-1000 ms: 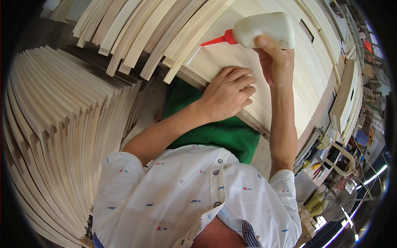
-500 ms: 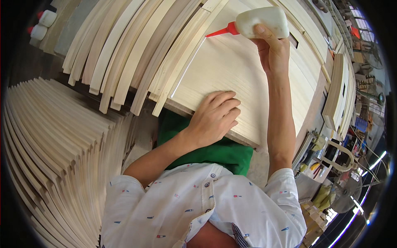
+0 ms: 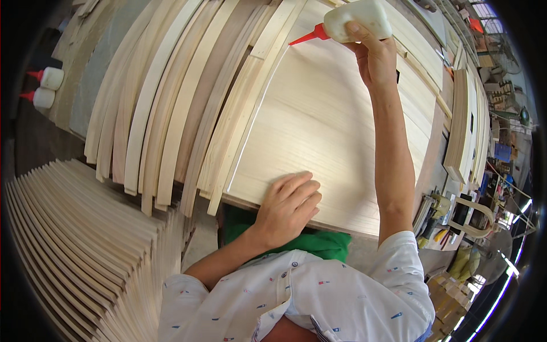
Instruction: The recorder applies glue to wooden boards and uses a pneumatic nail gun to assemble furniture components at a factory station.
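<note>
"One bottle [image 3: 367, 21] up there, yeah? Who had it?"

"R hand [image 3: 373, 56]. Its grip was closed round the lower side, thumb up front, other fingers mostly hidden behind & under."

"Where was it, exactly?"

"Over the far part of the panel [image 3: 319, 131], tipped on its side, red nozzle [image 3: 310, 35] pointing L & a bit down. Tip was at the far end of the white line [image 3: 252, 122]. Cdn't tell if it touched the wood."

"& the line?"

"Thin, slightly bowed in that lens. Ran from approx the panel's near edge up to the tip, just beside the strips [image 3: 183, 102] on the L."

"L hand [image 3: 288, 205]?"

"Palm down at the panel's near edge, fingers bent & a bit apart. Grip was abt half open, nothing seen in it. Thumb was hidden, so cdn't tell what that did."

"Other stuff?"

"Big stack of slats [image 3: 74, 222], lower L. Thick boards [image 3: 464, 128] R of the panel. Green cloth [image 3: 319, 244] btwn panel & shirt [image 3: 359, 288]. 2 small flasks [image 3: 52, 78] w/ red tips, far L, well apart from both hands. Fan [image 3: 491, 256] at far R, hard to make out."
</note>
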### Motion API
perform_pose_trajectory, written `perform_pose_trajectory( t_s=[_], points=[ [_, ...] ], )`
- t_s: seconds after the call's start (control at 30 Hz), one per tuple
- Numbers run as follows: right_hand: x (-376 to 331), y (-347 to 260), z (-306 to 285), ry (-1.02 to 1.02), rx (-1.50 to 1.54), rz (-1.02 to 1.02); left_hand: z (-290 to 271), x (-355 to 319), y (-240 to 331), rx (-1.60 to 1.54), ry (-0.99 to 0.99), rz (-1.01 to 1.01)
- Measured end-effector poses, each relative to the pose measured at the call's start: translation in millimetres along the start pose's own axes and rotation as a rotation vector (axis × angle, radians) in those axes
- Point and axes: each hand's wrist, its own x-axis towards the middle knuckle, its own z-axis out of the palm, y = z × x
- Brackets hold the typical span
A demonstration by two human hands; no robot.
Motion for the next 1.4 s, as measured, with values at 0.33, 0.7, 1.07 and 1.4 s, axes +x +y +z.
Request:
perform_pose_trajectory(
  t_s=[0.33, 0.7, 1.07, 1.4],
  points=[
    [62, 7, -21, -0.023, -0.072, -0.062, -4, 7, 2, -0.036, 0.0, -0.055],
    [110, 27, -39, 0.197, 0.01, -0.162, -2, 10, 7, -0.01, -0.056, -0.08],
    [119, 41, -55, 0.257, 0.02, -0.189, -2, 11, 8, 0.025, -0.073, -0.096],
    [77, 1, -119, 0.347, -0.087, -0.195, 2, 12, 10, 0.055, -0.062, -0.072]
  ],
)
